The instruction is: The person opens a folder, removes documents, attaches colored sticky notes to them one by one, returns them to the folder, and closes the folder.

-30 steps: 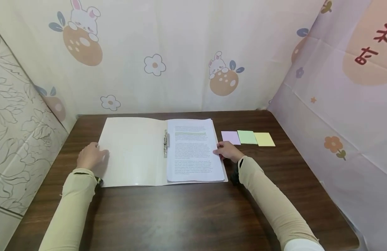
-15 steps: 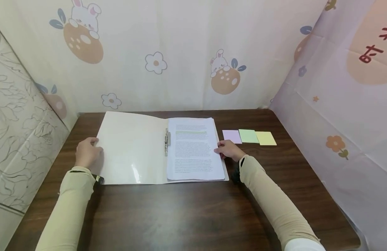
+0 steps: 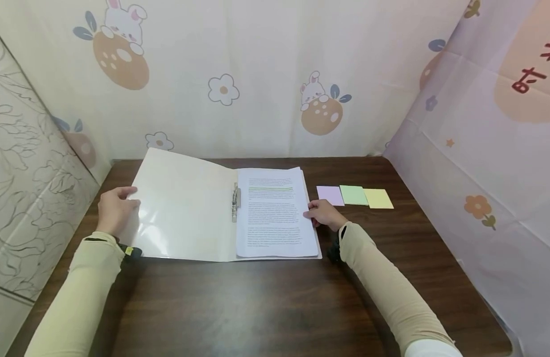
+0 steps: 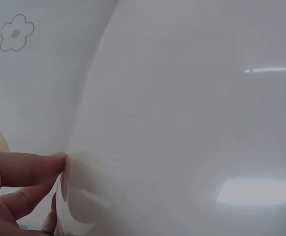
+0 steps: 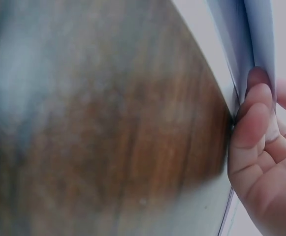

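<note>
We see the white folder [image 3: 208,223] lying open toward twelve o'clock of the bench [image 3: 239,307]. At its nine o'clock, the left hand [image 3: 116,210] pinches the left cover [image 3: 174,198] by its edge; this grip holds it tilted up. At three o'clock, the right hand [image 3: 325,214] pinches the printed sheets [image 3: 275,215], perhaps so that they do not shift. From this hand toward two o'clock, the coloured paper squares [image 3: 353,195] lie apart, probably not to be covered
</note>
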### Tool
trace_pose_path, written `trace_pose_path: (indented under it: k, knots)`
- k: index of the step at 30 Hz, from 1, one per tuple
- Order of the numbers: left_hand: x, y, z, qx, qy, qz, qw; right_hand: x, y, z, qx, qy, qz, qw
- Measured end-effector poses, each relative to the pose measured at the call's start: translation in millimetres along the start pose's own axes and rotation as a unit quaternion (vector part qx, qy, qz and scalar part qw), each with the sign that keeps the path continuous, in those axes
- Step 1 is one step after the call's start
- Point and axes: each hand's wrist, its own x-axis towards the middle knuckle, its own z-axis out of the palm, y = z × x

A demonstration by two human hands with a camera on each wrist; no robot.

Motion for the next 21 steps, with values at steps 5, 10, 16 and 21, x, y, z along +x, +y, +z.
trace_pose_path:
  k: [5, 10, 16, 21]
  knots:
    - [-0.1, 6.9, -5.1, -0.019, 0.015, -0.014, 0.9996, -0.4, -0.2, -1.0, -0.009, 0.01, 0.004, 0.9999]
    - [-0.7, 8.5, -11.3, -0.045, 0.031, -0.018, 0.9983, -3.7, -0.6, -1.7, -0.001, 0.019, 0.011, 0.9998]
    - [-0.5, 8.8, -23.1, -0.025, 0.059, -0.01, 0.9979, -4.6, 2.0, -4.6, 0.006, 0.017, 0.014, 0.9997]
    - [-1.4, 9.7, -36.1, -0.005, 0.081, -0.011, 0.9966, -4.9, 2.7, -10.4, 0.0, 0.02, 0.006, 0.9998]
